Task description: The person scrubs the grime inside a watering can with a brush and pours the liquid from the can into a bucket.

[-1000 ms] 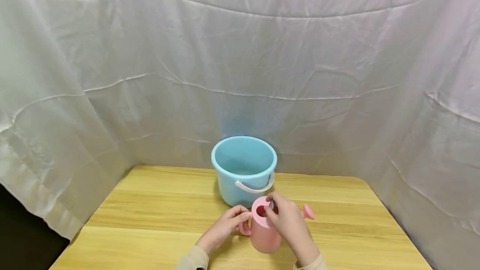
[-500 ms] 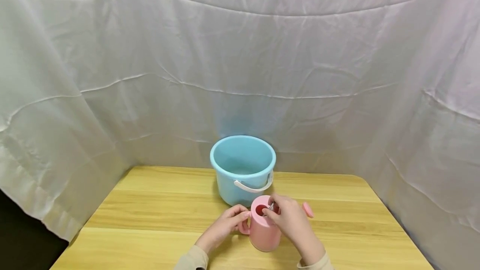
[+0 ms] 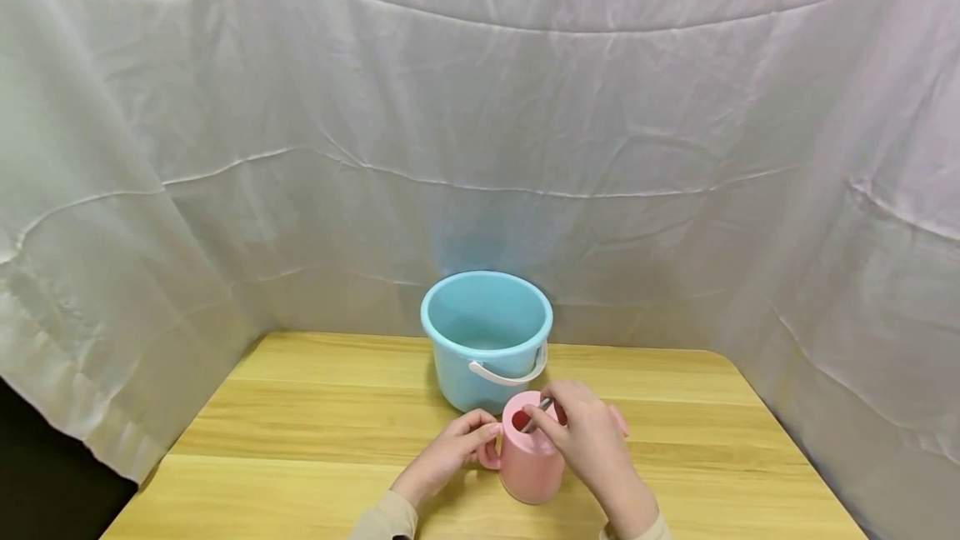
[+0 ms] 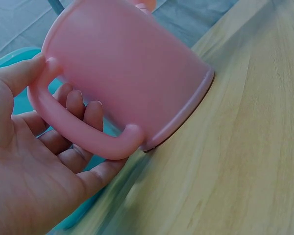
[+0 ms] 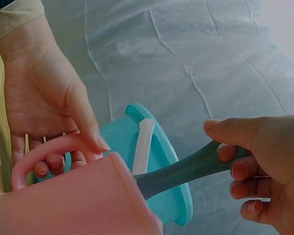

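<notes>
A pink watering can (image 3: 531,473) stands upright on the table, its round rose (image 3: 619,421) pointing right. My left hand (image 3: 448,450) grips the can's loop handle (image 4: 83,129), the thumb at its top and the fingers curled through behind it. My right hand (image 3: 591,438), above the can, pinches a smooth dark grey-green handle (image 5: 186,170) between thumb and fingers. That handle slants down into the round opening in the can's top (image 3: 520,418). Whatever is on its lower end is hidden inside the can.
Right behind the can stands a light blue bucket (image 3: 465,377), its white carrying handle (image 3: 510,379) hanging at the front. The wooden table (image 3: 315,407) is enclosed by pale grey curtain cloth (image 3: 480,123) at the back and sides.
My right hand has shifted slightly right, and more of the grey handle shows above the can's opening, now at a lower slant. The left hand and the can have stayed in place.
</notes>
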